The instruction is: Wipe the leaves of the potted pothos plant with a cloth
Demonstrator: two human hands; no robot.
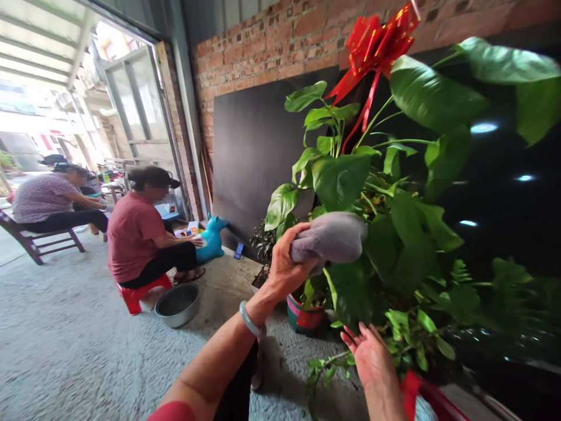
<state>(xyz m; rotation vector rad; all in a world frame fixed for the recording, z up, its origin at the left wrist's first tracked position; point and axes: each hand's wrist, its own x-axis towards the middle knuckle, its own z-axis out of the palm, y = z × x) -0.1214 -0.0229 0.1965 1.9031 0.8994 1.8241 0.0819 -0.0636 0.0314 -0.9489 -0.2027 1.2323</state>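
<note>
My left hand, with a pale bangle on its wrist, is closed around a bunched grey cloth. The cloth is in front of the big green leaves of a potted plant, and I cannot tell whether it touches them. Lower down, my right hand is open, palm up and fingers apart, by the tip of a large hanging leaf. No object shows in that hand. A red ribbon bow tops the plant.
Left, a person in a red shirt sits on a red stool beside a metal basin and a blue animal-shaped toy. Farther back, another person sits on a wooden chair. A dark board leans against the brick wall.
</note>
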